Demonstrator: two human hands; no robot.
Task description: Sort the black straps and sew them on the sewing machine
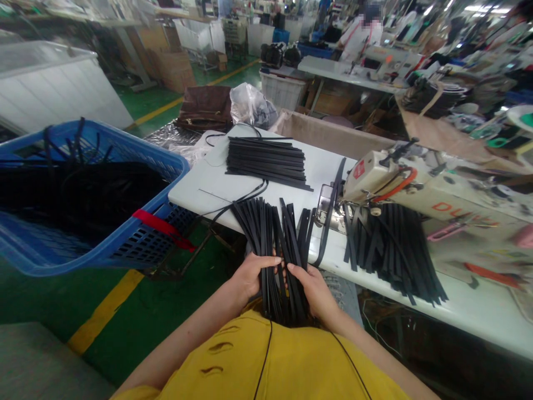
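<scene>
Close to my body, both hands grip bunches of flat black strips (260, 228). My left hand (254, 272) wraps round the left bunch, its thumb lying across the front. Round the right bunch (296, 239) my right hand (310, 283) is closed, thumb pointing inward. A narrow gap parts the two bunches at the thumbs, and the fingers behind are mostly hidden. Beyond them, a neat stack of black strips (266, 161) lies on the white table (200, 183). More strips (391, 250) are spread under the sewing machine's arm, at the right.
A sewing machine (437, 189) stands at the right of the table, with one strip (331, 216) near its needle plate. At the left is a blue basket (125, 250) of black material, a red band on its rim. A person (362, 36) sits farther back.
</scene>
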